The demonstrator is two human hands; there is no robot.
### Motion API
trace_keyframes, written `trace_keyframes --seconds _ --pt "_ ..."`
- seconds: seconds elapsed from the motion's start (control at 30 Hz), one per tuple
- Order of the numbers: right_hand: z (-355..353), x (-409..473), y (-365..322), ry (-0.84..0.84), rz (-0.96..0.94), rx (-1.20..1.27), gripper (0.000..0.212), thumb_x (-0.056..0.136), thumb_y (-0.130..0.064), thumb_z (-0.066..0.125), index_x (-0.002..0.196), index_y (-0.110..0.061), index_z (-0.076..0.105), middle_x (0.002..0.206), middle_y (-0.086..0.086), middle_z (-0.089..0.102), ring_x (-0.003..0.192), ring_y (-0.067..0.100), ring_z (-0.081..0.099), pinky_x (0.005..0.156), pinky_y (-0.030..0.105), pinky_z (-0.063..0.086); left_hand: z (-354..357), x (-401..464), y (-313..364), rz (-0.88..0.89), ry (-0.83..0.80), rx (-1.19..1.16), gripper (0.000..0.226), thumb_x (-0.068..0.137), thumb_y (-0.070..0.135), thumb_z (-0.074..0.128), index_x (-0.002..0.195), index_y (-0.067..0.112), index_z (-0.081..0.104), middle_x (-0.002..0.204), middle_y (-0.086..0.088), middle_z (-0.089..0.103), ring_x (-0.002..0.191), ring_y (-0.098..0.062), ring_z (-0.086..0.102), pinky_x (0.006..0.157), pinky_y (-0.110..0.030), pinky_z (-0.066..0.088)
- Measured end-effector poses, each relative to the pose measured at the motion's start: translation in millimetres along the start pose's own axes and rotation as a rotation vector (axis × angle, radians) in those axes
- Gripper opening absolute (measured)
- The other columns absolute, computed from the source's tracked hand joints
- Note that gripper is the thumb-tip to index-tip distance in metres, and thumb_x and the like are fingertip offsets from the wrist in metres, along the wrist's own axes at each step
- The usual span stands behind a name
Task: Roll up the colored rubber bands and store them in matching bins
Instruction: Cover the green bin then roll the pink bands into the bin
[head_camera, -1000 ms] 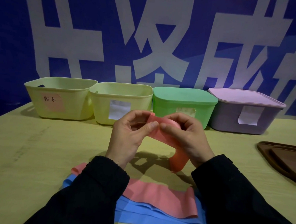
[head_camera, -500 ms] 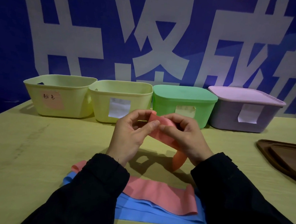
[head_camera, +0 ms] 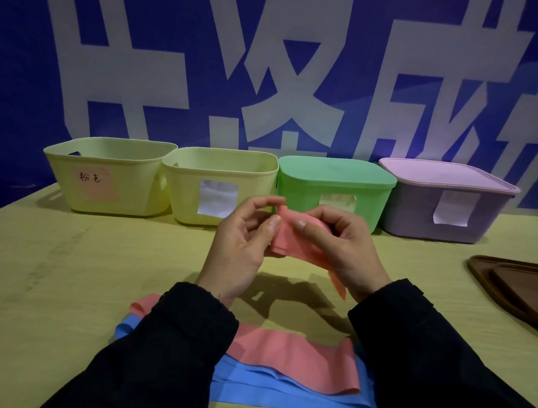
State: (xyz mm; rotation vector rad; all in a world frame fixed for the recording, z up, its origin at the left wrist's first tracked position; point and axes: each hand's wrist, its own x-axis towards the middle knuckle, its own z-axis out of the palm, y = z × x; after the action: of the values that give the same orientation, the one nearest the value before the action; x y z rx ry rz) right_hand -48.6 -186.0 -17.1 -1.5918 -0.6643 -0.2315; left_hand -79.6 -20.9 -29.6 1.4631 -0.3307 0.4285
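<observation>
Both hands are up over the table (head_camera: 71,271), pinching one end of a pink band (head_camera: 291,236) between them. The left hand (head_camera: 244,243) presses its thumb onto the band's left edge with fingers curled behind; the right hand (head_camera: 343,242) has thumb on top and fingers wrapped round the partly rolled end. The band's tail drops under the right wrist and runs flat along the near edge, lying on a blue band (head_camera: 283,391).

Along the far side stand four bins in a row — a yellow bin (head_camera: 107,176) with a pink label far left, a second yellow bin (head_camera: 222,185), a lidded green bin (head_camera: 334,188), a lidded purple bin (head_camera: 448,204). A brown tray (head_camera: 519,285) sits at the right edge.
</observation>
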Motion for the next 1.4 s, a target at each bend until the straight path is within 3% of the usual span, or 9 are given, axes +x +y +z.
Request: trace_keyframes --seconds 0.2,0.33,0.47,0.63,0.77,0.97,1.2,1.3,1.4 --pt "-1.7 1.2 2.0 0.007 0.014 -0.029 0.008 0.089 -0.018 0.073 0.081 -0.018 0.073 0.069 -0.008 0.068 0.061 0.002 0.057 0.054 0.015 0.043 -0.7 1.4 0.3 -0.024 0.037 -0.036 0.028 0.088 0.012 0.072 0.113 0.017 0.062 0.097 -0.005 0.075 0.085 -0.018 0.072 0.069 -0.028 0.058" --pt "-5.8 2.1 2.2 -0.023 0.029 -0.04 0.013 0.085 -0.025 0.077 0.075 -0.017 0.072 0.064 -0.008 0.063 0.058 0.005 0.054 0.052 0.018 0.041 -2.8 1.8 -1.5 -0.016 0.067 -0.026 0.019 0.1 0.011 0.06 0.115 0.021 0.065 0.097 -0.003 0.075 0.093 -0.018 0.07 0.071 -0.033 0.061" --pt "-8.1 2.4 3.3 -0.018 0.033 -0.057 0.008 0.089 -0.016 0.074 0.081 -0.014 0.073 0.066 -0.008 0.066 0.059 0.004 0.057 0.053 0.017 0.044 -2.5 1.5 -0.6 -0.014 0.07 -0.001 0.024 0.105 0.015 0.05 0.119 0.03 0.062 0.091 -0.005 0.074 0.091 -0.022 0.07 0.081 -0.046 0.06" --pt "-9.5 4.2 3.9 0.004 0.048 -0.071 0.012 0.089 -0.016 0.074 0.077 -0.02 0.073 0.064 -0.01 0.066 0.059 0.003 0.056 0.053 0.017 0.044 -2.4 2.8 1.8 -0.02 0.091 -0.029 0.029 0.093 0.01 0.068 0.117 0.024 0.059 0.101 0.0 0.077 0.089 -0.016 0.074 0.07 -0.027 0.057" --pt "-12.1 4.3 3.0 0.025 0.053 -0.101 0.008 0.087 -0.022 0.077 0.079 -0.02 0.074 0.067 -0.007 0.068 0.061 0.006 0.059 0.054 0.019 0.045 -4.2 3.7 -0.8 0.0 0.117 0.008 0.018 0.093 0.011 0.07 0.109 0.02 0.07 0.102 0.002 0.076 0.091 -0.02 0.073 0.074 -0.03 0.06" --pt "-9.1 4.0 4.4 -0.004 0.04 -0.12 0.007 0.086 -0.023 0.076 0.08 -0.02 0.072 0.065 -0.013 0.067 0.06 0.0 0.057 0.054 0.014 0.043 -0.2 -0.3 -0.6 0.003 0.027 0.063 0.028 0.103 0.012 0.054 0.122 0.029 0.066 0.104 -0.001 0.07 0.087 -0.016 0.071 0.069 -0.028 0.057" --pt "-12.9 5.2 3.6 -0.081 0.052 -0.111 0.009 0.088 -0.02 0.074 0.079 -0.02 0.072 0.066 -0.011 0.067 0.06 0.003 0.058 0.053 0.017 0.043 -2.2 4.0 1.8 -0.023 0.105 0.044 0.03 0.086 0.015 0.076 0.113 0.022 0.063 0.1 -0.005 0.072 0.072 -0.009 0.068 0.056 -0.019 0.049" --pt "-16.5 4.9 2.3 -0.088 0.083 -0.072 0.01 0.087 -0.02 0.074 0.079 -0.015 0.072 0.066 -0.008 0.067 0.058 0.005 0.058 0.051 0.017 0.043 -4.3 4.0 3.3 -0.031 0.138 0.014 0.036 0.072 0.029 0.08 0.104 0.018 0.068 0.094 -0.002 0.074 0.078 -0.009 0.067 0.06 -0.02 0.05" --pt "-19.2 5.1 1.3 -0.063 0.081 -0.065 0.01 0.085 -0.022 0.076 0.078 -0.016 0.073 0.066 -0.006 0.067 0.057 0.007 0.058 0.051 0.018 0.043 -7.4 4.0 2.1 -0.023 0.135 -0.008 0.032 0.071 0.032 0.081 0.099 0.021 0.07 0.098 0.001 0.075 0.089 -0.021 0.07 0.073 -0.032 0.057"
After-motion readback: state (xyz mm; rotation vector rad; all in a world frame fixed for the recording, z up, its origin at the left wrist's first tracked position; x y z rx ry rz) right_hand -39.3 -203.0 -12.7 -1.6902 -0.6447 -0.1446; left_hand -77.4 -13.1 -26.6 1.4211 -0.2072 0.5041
